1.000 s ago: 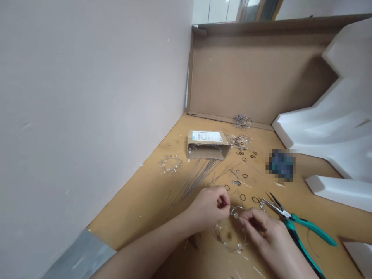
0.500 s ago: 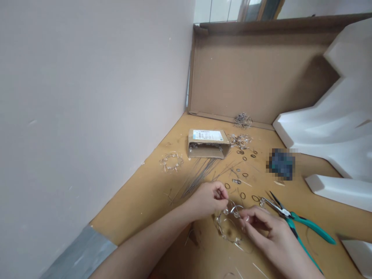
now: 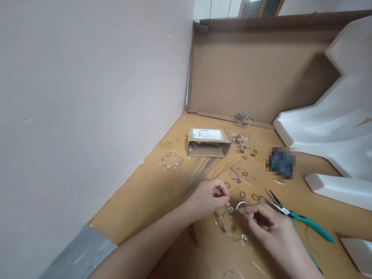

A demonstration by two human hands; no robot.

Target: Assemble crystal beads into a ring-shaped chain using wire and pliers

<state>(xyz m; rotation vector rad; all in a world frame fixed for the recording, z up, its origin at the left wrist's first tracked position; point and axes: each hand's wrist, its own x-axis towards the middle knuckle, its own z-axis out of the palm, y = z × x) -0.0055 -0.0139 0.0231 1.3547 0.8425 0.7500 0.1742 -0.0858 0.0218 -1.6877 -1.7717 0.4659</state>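
Note:
Between my two hands is a beaded wire ring, thin silvery wire with clear beads hanging over the table. My left hand pinches its upper left side with thumb and forefinger. On the upper right, my right hand grips the ring near a clear bead, and a bright curved wire arcs beside its fingertips. Just right of that hand lie needle-nose pliers with green handles and parted jaws, partly hidden by my forearm. Another beaded wire ring rests on the table at left.
A small open cardboard box holds shiny bits, with straight wires before it. Dark rings are scattered around. Wire-and-bead piles lie behind. A wall, a cardboard panel and white foam border the table.
My right hand has shifted slightly right with the ring, and the hands are a little further apart. More of the beaded ring shows below them. The pliers stay in place.

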